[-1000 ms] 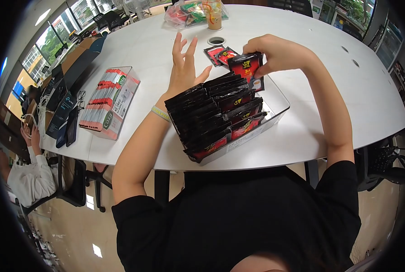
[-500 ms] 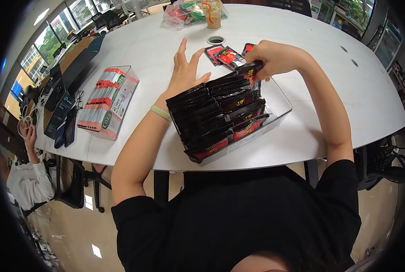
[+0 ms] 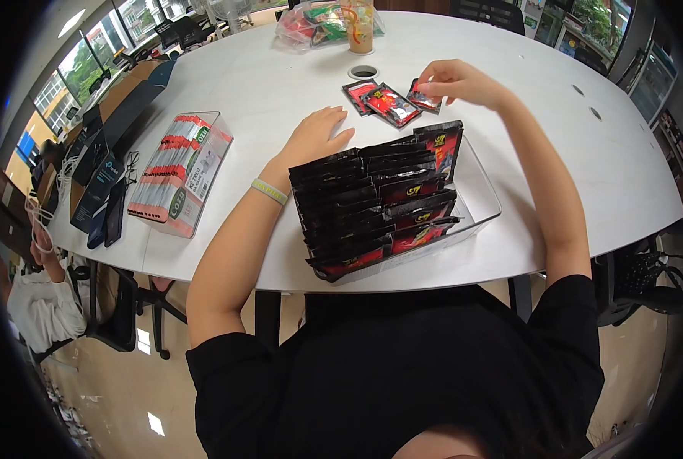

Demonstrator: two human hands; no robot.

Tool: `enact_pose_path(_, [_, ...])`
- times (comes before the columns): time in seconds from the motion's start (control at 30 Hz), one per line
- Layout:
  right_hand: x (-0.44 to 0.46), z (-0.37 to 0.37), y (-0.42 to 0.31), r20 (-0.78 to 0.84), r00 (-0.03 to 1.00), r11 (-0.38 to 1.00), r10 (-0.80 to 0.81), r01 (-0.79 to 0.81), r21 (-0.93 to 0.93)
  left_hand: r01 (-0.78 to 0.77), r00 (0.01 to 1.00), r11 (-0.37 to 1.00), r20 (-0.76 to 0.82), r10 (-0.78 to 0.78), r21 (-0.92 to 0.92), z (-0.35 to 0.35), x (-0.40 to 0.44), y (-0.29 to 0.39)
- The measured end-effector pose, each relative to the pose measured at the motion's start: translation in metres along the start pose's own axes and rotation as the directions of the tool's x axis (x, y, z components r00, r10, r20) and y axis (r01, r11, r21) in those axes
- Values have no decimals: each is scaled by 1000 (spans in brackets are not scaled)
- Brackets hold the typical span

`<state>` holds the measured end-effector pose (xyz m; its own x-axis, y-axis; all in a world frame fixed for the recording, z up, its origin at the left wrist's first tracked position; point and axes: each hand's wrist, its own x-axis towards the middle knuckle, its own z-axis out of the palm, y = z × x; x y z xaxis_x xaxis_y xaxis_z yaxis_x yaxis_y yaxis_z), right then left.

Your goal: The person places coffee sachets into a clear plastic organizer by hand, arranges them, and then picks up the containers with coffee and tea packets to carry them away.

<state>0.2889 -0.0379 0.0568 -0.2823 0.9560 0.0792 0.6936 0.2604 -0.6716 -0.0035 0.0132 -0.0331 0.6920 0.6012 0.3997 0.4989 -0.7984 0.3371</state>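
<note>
My left hand (image 3: pixel 318 131) rests on the white table with its fingers stretched out, just behind the left end of a clear plastic box (image 3: pixel 480 222). That box is packed with rows of black and red sachets (image 3: pixel 372 203), and its right end shows bare plastic. Beyond it, my right hand (image 3: pixel 460 83) is over a loose sachet (image 3: pixel 422 97), fingertips touching it. The fingers are curved and the thumb is apart; no grip shows. Two more loose sachets, one red and black (image 3: pixel 391 105) and one partly beneath it (image 3: pixel 356 95), lie to the left.
A second clear box (image 3: pixel 196 180) of red and white sticks stands at left. Past it are dark cartons (image 3: pixel 100 187) and cables. A drink cup (image 3: pixel 360 30) and plastic bag (image 3: pixel 299 29) stand at the back, near a round table hole (image 3: pixel 363 72). Another person sits at far left.
My right hand has left the sachet at the box's back row and moved up to the rightmost loose sachet. My left hand has lowered onto the table.
</note>
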Motion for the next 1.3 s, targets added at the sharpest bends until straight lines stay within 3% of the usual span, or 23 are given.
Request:
enact_pose_path(0.07, [15,14,5,-30,999,992,-16,13,-123,19,1000,997,3,-20,74,4,3,0])
enact_pose_path(0.13, [37,31,13,-8,987,916,-158,144,-374,36,999,995,-10,-35,94,7,8,1])
enact_pose_path(0.27, [70,46,19,125,937,821,-326,346,-454,64,998,991,9,-65,118,9,11,3])
enact_pose_path(0.33, [72,42,2,281,959,871,-46,177,-458,64,998,993,15,-66,103,8,11,1])
enact_pose_path(0.4, [59,37,-17,290,956,868,55,98,-487,35,999,993,28,-39,115,10,9,-2])
enact_pose_path(0.47, [42,34,-32,257,931,845,261,-91,-526,33,998,993,40,-38,115,8,8,-2])
enact_pose_path(0.5, [43,36,-25,244,953,814,179,-4,-581,32,998,992,42,-37,122,7,8,-1])
enact_pose_path(0.67, [42,24,-18,357,895,772,267,23,-635,62,995,990,69,-71,127,4,8,1])
enact_pose_path(0.73, [31,22,-23,297,925,789,236,-4,-614,69,994,990,73,-78,123,4,8,2])
enact_pose_path(0.77, [23,20,-19,226,969,808,105,49,-587,61,995,990,67,-70,126,3,8,2])
enact_pose_path(0.8, [14,13,-19,217,970,804,105,46,-592,60,995,991,69,-68,121,3,8,3])
enact_pose_path(0.83, [6,6,-18,102,993,814,-65,112,-570,60,995,992,73,-69,113,3,9,4])
enact_pose_path(0.87, [-3,0,-17,-17,973,813,-229,181,-553,58,995,992,71,-66,109,4,9,1])
enact_pose_path(0.93, [-30,-17,-36,-219,924,853,-313,172,-493,46,996,989,69,-56,142,8,9,-6])
enact_pose_path(1.0, [-55,-32,-55,-315,849,854,-424,259,-451,55,995,990,73,-64,130,8,8,-5])
enact_pose_path(1.03, [-65,-36,-61,-311,851,854,-423,261,-450,59,995,990,71,-68,125,7,8,-4])
enact_pose_path(1.1, [-85,-37,-73,-125,932,927,-340,309,-214,68,995,991,69,-76,119,6,8,-2])
enact_pose_path(1.2, [-88,-10,-87,65,955,895,-290,295,-336,74,994,990,70,-83,118,5,7,1])
enact_pose_path(1.23, [-82,0,-83,61,915,812,-400,384,-439,76,994,990,70,-84,116,4,7,2])
enact_pose_path(1.27, [-80,8,-85,39,950,829,-310,290,-479,74,994,990,72,-84,123,4,7,2])
enact_pose_path(1.3, [-78,13,-86,19,936,786,-351,305,-538,67,994,990,75,-77,123,4,7,2])
